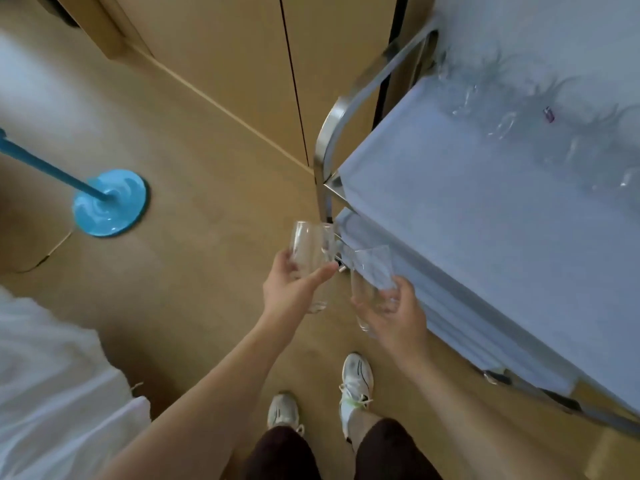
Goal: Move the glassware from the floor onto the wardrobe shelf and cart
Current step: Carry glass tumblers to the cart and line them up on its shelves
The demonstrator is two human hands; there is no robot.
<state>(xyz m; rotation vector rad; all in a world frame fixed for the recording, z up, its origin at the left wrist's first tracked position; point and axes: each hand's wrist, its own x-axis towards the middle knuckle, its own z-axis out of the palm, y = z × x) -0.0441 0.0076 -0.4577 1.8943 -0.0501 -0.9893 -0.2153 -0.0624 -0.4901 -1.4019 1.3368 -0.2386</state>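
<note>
My left hand (289, 289) grips a tall clear glass (310, 251) around its middle, held above the floor. My right hand (393, 313) grips a second clear glass (370, 271), tilted, close to the cart's lower shelf. The two glasses nearly touch. The cart (485, 209) stands to the right, its top covered with a pale blue cloth. Several clear glasses (505, 124) stand blurred along the far side of the cart top. The wardrobe (242, 64) with closed tan doors rises behind.
A steel cart handle (332, 133) curves up at the cart's near-left corner. A blue round stand base (109, 202) with a pole sits on the tan floor at left. White bedding (52, 375) fills the lower left. My two shoes (356, 379) are below.
</note>
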